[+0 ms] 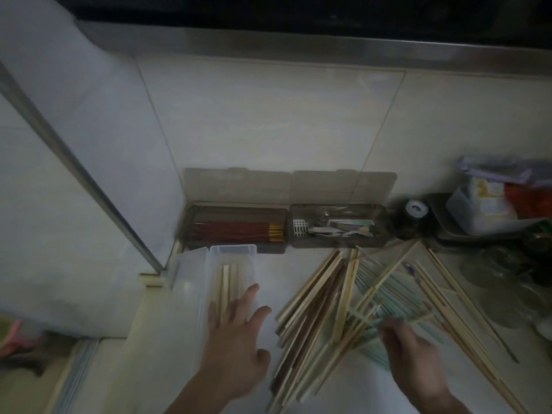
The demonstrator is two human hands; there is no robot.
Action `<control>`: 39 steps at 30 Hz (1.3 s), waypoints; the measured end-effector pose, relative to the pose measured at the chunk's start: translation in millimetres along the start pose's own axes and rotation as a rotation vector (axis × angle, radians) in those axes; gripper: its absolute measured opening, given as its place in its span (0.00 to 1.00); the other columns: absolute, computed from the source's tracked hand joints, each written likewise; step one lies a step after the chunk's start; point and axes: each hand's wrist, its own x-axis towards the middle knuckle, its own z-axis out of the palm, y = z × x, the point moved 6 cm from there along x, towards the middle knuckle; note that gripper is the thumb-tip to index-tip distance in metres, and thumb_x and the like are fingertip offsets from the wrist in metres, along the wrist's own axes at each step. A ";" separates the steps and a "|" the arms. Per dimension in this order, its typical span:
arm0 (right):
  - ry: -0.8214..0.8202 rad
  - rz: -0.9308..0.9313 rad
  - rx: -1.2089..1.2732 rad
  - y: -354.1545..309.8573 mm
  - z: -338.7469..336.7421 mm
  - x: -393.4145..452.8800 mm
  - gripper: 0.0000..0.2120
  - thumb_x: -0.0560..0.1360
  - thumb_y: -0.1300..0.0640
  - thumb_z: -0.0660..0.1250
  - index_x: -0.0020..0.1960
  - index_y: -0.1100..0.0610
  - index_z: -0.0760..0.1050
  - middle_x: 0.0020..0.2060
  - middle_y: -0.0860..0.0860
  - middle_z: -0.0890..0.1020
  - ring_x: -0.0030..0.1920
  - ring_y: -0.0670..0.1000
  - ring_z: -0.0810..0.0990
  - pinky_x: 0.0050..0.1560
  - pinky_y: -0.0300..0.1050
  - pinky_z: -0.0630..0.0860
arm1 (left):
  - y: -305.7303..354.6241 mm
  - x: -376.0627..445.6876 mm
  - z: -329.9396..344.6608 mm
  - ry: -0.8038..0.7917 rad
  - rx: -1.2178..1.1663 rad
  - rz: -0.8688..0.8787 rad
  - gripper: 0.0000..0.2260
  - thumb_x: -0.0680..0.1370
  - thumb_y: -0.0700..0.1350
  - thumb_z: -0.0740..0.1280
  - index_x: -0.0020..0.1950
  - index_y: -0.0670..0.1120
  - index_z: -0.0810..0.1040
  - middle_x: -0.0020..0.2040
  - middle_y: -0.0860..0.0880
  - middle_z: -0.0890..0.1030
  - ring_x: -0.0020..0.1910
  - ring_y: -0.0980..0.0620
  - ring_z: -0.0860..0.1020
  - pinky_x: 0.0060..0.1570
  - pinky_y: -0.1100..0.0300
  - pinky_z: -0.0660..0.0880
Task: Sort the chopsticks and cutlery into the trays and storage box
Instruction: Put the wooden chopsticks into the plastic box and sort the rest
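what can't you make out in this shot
Head view only:
- Right hand: motion blur hides whether it grips a pale green chopstick.
- Cutlery in the right tray: too dark and small to tell types.
- Clear storage box: left hand covers its near end.

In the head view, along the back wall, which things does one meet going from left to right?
Tray of red chopsticks → tray of metal cutlery → dark jar with a white top → grey tub of packets.
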 end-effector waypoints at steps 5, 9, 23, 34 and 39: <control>-0.240 -0.011 0.206 -86.5 67.9 125.2 0.14 0.75 0.69 0.60 0.57 0.56 0.74 0.47 0.53 0.80 0.45 0.53 0.78 0.44 0.40 0.72 | 2.5 -6.3 5.1 -0.023 -0.006 0.010 0.29 0.57 0.58 0.67 0.59 0.59 0.74 0.77 0.50 0.62 0.66 0.47 0.67 0.60 0.30 0.70; -0.414 -0.207 0.190 -139.7 143.2 196.0 0.20 0.67 0.76 0.62 0.53 0.59 0.79 0.52 0.57 0.80 0.54 0.59 0.77 0.56 0.42 0.71 | 4.3 -2.3 0.9 0.031 0.039 0.025 0.29 0.51 0.62 0.70 0.51 0.57 0.80 0.71 0.49 0.73 0.58 0.44 0.77 0.53 0.32 0.75; -0.707 -0.181 0.082 -135.5 212.7 226.5 0.16 0.78 0.67 0.58 0.60 0.57 0.79 0.61 0.55 0.79 0.60 0.56 0.77 0.65 0.41 0.69 | 5.7 -9.2 10.0 0.156 0.144 0.035 0.27 0.52 0.62 0.75 0.49 0.57 0.80 0.72 0.48 0.71 0.63 0.41 0.70 0.59 0.33 0.70; -0.174 0.245 0.141 39.6 10.9 140.9 0.05 0.74 0.61 0.69 0.49 0.56 0.83 0.44 0.55 0.84 0.42 0.54 0.81 0.49 0.42 0.75 | 122.1 -12.7 33.7 0.189 0.087 0.615 0.15 0.66 0.53 0.67 0.51 0.51 0.76 0.57 0.49 0.76 0.61 0.44 0.72 0.64 0.42 0.70; -0.224 0.158 -0.038 70.8 -0.2 5.5 0.04 0.69 0.59 0.72 0.42 0.50 0.81 0.38 0.48 0.81 0.37 0.51 0.79 0.38 0.45 0.79 | 153.2 -8.6 72.9 0.011 0.224 0.690 0.11 0.68 0.52 0.66 0.48 0.52 0.78 0.57 0.48 0.76 0.58 0.44 0.73 0.65 0.40 0.67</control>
